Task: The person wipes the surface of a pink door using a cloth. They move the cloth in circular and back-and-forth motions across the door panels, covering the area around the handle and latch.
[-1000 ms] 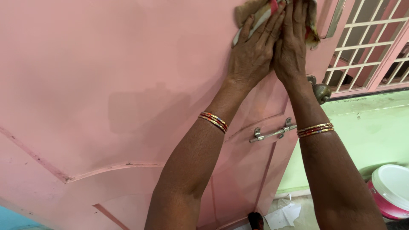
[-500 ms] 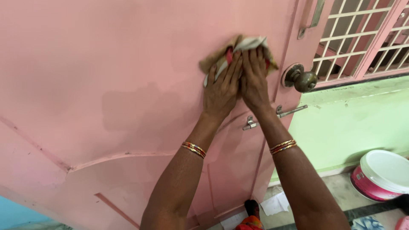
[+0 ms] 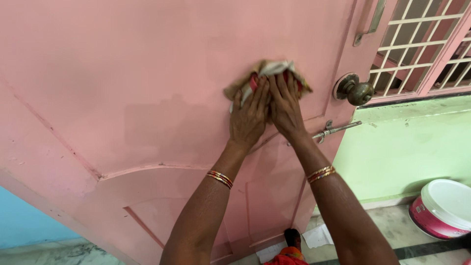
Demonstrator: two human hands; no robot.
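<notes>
A pink panelled door [image 3: 122,88] fills most of the view. Both of my hands lie flat, side by side, on a crumpled beige and red cloth [image 3: 272,68] pressed against the door. My left hand [image 3: 249,115] covers the cloth's lower left part. My right hand [image 3: 283,103] covers its right part, fingers pointing up. Both wrists carry thin gold and red bangles. The round brass door knob [image 3: 354,90] is just right of the cloth, and a metal sliding bolt [image 3: 333,130] sits below the knob.
A metal pull handle [image 3: 370,22] is on the door's upper right. A pink window with a white grille [image 3: 422,44] sits above a light green wall [image 3: 407,147]. A pink bucket with a white lid [image 3: 444,208] stands on the floor at right, and papers lie near the door's foot.
Both hands and the cloth have slid down the door from near its top to the level of the knob, then barely shifted in the last half second.
</notes>
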